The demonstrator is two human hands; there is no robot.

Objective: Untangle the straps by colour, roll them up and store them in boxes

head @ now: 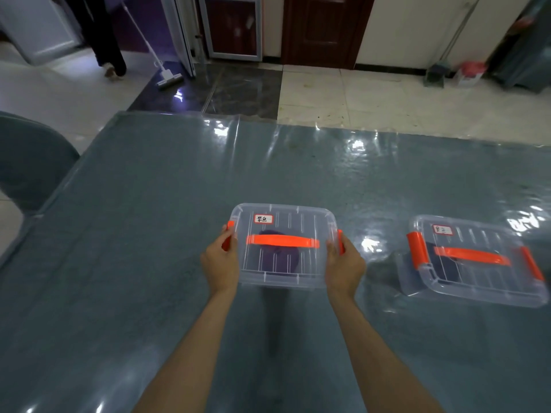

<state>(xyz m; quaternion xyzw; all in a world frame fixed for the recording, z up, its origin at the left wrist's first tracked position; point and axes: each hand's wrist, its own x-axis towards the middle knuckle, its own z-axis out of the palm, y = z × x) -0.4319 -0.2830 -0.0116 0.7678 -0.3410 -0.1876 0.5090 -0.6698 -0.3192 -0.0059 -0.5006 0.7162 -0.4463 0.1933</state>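
A clear plastic box [283, 272] with an orange handle and a white label sits lidded at the table's middle. A rolled purple strap [278, 257] shows through its lid. My left hand [220, 260] grips the box's left side, thumb on the orange left latch. My right hand [346, 263] grips the right side at the orange right latch. A second clear box [474, 287], also lidded and labelled, stands to the right with a dark rolled strap [441, 260] inside.
The table [149, 234] is grey-blue under a shiny clear cover. A grey chair back [32, 162] stands at the left edge. On the floor beyond are a mop [168, 77], a person's legs [110, 40] and a dustpan [433, 76].
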